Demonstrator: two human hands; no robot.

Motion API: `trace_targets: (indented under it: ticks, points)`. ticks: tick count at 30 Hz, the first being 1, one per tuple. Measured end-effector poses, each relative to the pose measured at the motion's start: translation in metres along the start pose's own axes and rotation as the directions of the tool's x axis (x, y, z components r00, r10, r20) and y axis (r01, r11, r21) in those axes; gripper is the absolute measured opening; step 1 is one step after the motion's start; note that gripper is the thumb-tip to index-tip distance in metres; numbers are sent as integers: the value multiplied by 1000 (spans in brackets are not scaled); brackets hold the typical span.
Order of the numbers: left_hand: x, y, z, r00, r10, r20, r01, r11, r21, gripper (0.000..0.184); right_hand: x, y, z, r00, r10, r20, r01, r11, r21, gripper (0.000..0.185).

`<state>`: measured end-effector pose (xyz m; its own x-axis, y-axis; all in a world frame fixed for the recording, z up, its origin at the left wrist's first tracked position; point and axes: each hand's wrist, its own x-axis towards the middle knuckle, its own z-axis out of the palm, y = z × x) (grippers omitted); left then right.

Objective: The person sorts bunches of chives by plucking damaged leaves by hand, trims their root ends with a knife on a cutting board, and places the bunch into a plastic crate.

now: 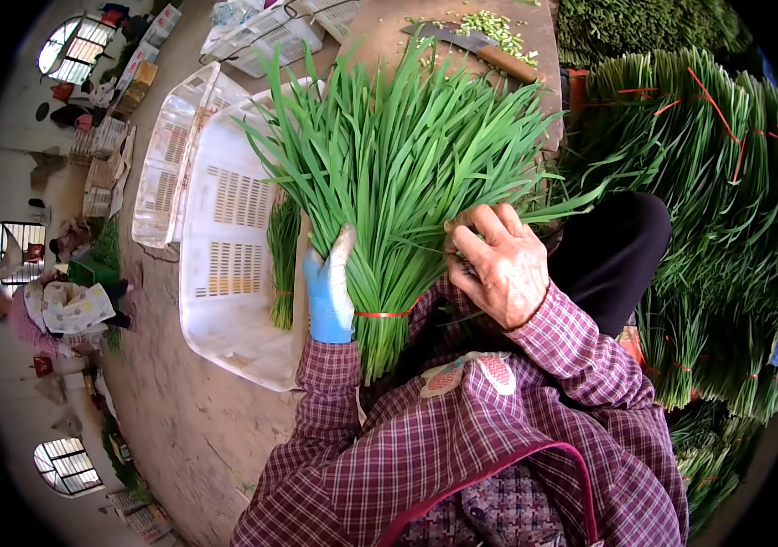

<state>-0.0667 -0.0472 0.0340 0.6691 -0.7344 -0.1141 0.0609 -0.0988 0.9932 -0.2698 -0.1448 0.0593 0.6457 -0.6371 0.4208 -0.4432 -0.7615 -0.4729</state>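
A large bunch of long green leaves [398, 173] fans out in front of me, tied near its lower end by a red band [382, 314]. My left hand [330, 287], in a blue and white glove, is wrapped round the left side of the bunch just above the band. At the right side of the bunch is my bare right hand [498, 264], its fingers curled against the leaves; a thin blade runs from near its fingertips. Whatever lies between those fingertips is too small to make out.
A white crate [197, 301] holding a smaller tied bunch [283, 264] stands left of me. A knife [498, 59] and cut stem pieces [489, 29] lie on a board [371, 18] ahead. Tied bunches [681, 164] are piled at right. Another person [70, 305] is at far left.
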Motion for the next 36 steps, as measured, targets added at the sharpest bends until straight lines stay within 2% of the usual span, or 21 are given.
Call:
trace_targets:
  ticks: [1,6,10,13,15,17,19,21,23,24,25,28,33,36]
  points:
    - [-1,2,2,1000,1,0,-1,1000,-1,45,2,1,-1,1000,13,-20,-12,999,51,23]
    - [0,3,4,1000,-14,6,14,1000,-5,44,7,25,13,1000,8,-11,-7,998,65,16]
    - [-1,7,7,999,-43,-8,43,999,16,44,13,30,3,999,51,-11,-50,997,51,22]
    - [-1,9,9,999,-47,-12,47,999,16,44,16,41,-5,993,55,-106,-59,998,-35,25]
    - [0,9,10,998,-51,-26,52,999,16,44,21,39,-18,987,61,-148,-72,995,-73,19]
    - [1,5,10,999,0,-43,0,1000,-2,39,27,32,-20,973,-9,-231,-11,996,-84,16]
    - [2,4,11,999,-13,-31,13,1000,-10,38,31,17,-8,973,-76,-218,72,997,-25,17]
    - [2,7,12,1000,-21,-22,20,1000,-18,38,35,3,9,990,-84,-112,86,996,14,20]
    - [-1,11,13,998,-69,8,70,997,-31,43,36,3,36,992,-98,-75,100,995,25,24]
    - [-1,11,13,998,-68,5,68,997,-30,43,36,1,43,993,-105,-62,108,993,49,20]
    - [-1,11,14,999,-42,0,42,998,-50,40,37,-3,49,996,-81,-43,84,995,54,25]
    - [-3,14,17,1000,-14,-8,14,998,-59,37,35,-7,57,997,-61,-49,65,995,80,25]
    - [-5,15,17,1000,-29,-12,28,999,-46,36,35,-3,59,985,-109,-132,121,989,88,21]
    - [-6,16,17,999,-27,-28,25,998,-57,35,32,0,57,984,-58,-167,82,986,142,17]
